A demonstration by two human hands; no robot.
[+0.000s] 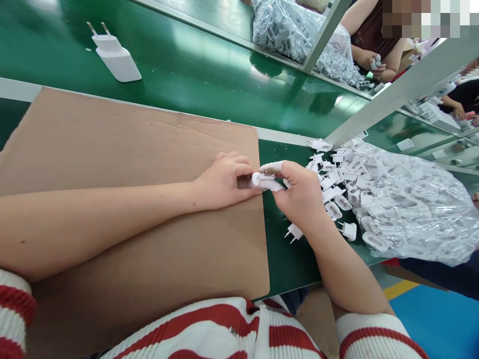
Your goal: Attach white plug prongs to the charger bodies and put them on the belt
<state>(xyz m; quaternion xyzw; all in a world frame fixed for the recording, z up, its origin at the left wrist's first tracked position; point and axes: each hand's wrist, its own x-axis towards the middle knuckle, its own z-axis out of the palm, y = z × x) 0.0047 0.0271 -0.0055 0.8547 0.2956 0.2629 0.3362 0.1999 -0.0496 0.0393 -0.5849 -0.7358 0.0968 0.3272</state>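
My left hand (pixel 228 179) reaches over the right edge of a cardboard sheet (pixel 149 144), its fingertips and thumb closed on a small white plastic charger part (pixel 256 180). From the other side my right hand (pixel 299 192) pinches the same part; its thumb and forefinger have white coverings. The fingers hide most of the part, so its exact shape is unclear. Just beyond my right hand lie several loose white charger housings (pixel 333 209) with metal pins. One loose plug (pixel 294 232) rests below that hand on the green table.
A clear plastic bag (pixel 419 199) full of white plug parts lies at the right. One white plug charger (pixel 119 60) sits on the green belt (pixel 194 75) at upper left. A slanted metal post (pixel 389 94) rises at the right. Across the belt, a person's hands (pixel 374 65) handle small parts near another bag (pixel 288 30).
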